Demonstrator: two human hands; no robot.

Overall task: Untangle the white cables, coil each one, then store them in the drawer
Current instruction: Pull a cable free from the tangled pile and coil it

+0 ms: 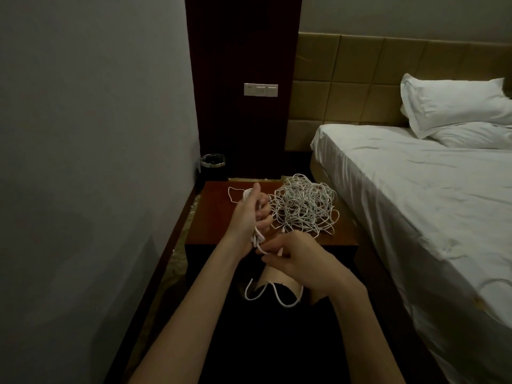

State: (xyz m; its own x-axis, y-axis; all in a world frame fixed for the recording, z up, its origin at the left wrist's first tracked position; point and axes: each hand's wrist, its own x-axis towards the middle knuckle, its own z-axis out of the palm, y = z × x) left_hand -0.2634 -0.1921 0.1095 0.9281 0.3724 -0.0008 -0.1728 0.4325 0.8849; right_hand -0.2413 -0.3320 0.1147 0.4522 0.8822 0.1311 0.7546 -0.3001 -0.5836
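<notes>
**Mid-coil: one cable wound on left hand, tangle on the nightstand**

From my feed: left hand [249,214] is raised over the nightstand [216,217], fingers curled around a white cable [256,236] that's looped round the hand lengthwise. A loop sticks out past the fingertips at the far end; strands bunch at the heel of the palm.

Right hand [297,259] sits just below and right of the left, fingers curled, pinching the same cable near the left wrist. The slack drops from there into a loose end [266,293] hanging over the lap, in front of the nightstand's near edge.

The rest of the white cables are a tangled pile [303,206] on the right half of the nightstand top, just beside the left hand's fingers. Can't tell if the held cable still runs into the pile.

Drawer front isn't distinguishable; area below the tabletop is too dark.

Around: bed [415,195] with pillows [454,106] to the right, wall switch plate [260,90] on the dark panel, small bin [213,162] behind the nightstand.
</notes>
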